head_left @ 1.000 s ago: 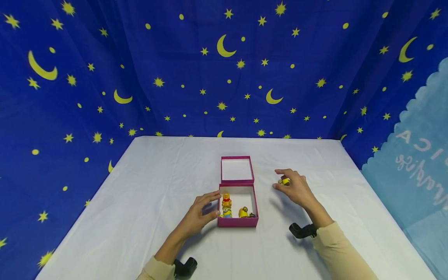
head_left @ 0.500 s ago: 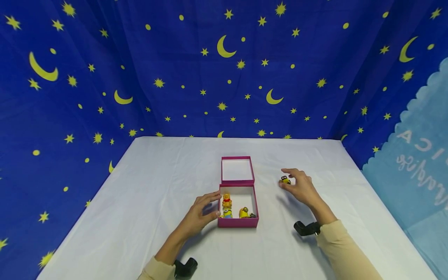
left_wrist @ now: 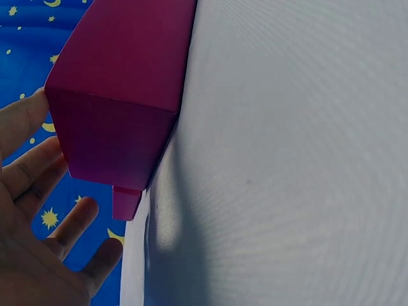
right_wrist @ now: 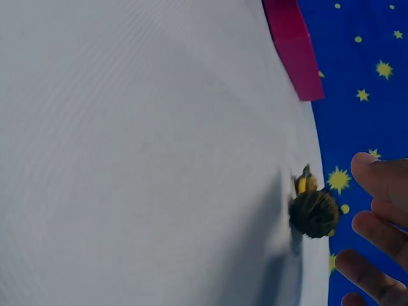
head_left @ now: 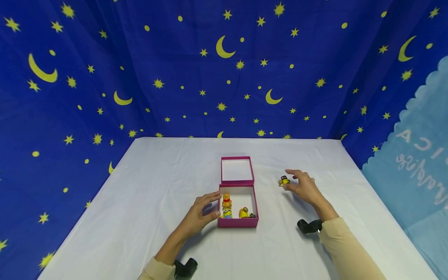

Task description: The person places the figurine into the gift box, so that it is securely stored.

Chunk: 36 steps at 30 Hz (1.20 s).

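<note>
A magenta box (head_left: pixel 238 222) with a white inside stands open on the table. In it are a Winnie-the-Pooh figure (head_left: pixel 226 200), a minion figure (head_left: pixel 227 212) below it, and another yellow minion figure (head_left: pixel 244 212) near the right wall. My left hand (head_left: pixel 197 214) touches the box's left wall with spread fingers; the left wrist view shows fingertips against the box. To the right, a small yellow-and-dark minion toy (head_left: pixel 285 180) stands on the cloth beside a tan bit, perhaps a second toy. Close by, my right hand (head_left: pixel 303 188) has thumb and fingers parted, holding nothing.
The magenta lid (head_left: pixel 237 181) lies inside up behind the box. A white cloth covers the table (head_left: pixel 168 175). A blue curtain (head_left: pixel 196 70) with moons and stars hangs behind, and a light blue banner (head_left: pixel 416 171) is at the right.
My right hand has drawn back to the right from around the minion toy, which now shows more fully on the cloth. The left hand and the box have stayed put.
</note>
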Each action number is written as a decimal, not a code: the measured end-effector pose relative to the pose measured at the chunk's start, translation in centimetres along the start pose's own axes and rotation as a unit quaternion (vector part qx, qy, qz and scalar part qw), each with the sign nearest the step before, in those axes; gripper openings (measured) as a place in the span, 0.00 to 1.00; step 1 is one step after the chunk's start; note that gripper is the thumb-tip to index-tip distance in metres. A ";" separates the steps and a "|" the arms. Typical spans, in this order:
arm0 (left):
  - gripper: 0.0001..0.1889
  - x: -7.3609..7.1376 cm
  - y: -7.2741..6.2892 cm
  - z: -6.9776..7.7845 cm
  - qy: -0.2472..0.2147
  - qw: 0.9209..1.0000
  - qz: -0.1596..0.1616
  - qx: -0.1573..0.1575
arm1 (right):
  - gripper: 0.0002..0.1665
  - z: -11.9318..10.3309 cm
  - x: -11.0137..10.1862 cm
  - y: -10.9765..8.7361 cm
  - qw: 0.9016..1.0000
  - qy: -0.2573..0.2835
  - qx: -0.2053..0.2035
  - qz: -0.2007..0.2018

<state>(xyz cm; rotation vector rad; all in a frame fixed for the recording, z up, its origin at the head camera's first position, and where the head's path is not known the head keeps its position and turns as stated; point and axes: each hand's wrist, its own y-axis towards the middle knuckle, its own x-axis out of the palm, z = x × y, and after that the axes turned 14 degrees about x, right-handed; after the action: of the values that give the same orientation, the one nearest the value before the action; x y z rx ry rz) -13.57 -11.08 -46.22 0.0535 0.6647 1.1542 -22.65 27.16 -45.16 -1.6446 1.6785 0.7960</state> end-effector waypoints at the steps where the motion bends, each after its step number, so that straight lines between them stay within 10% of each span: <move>1: 0.26 0.0 0.0 0.0 0.000 1.000 0.000 0.000 | 0.36 0.1 0.0 0.1 1.000 -0.003 0.001 -0.002; 36: 0.26 0.0 -0.1 -0.2 0.013 1.000 0.000 0.014 | 0.32 1.6 0.7 1.5 0.999 -0.038 -0.011 -0.033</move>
<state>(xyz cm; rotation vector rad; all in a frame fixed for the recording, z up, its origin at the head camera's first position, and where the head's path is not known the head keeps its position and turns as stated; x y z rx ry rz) -13.60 -11.16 -46.39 0.0628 0.7050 1.1471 -24.11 28.07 -46.70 -1.6541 1.5597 0.8366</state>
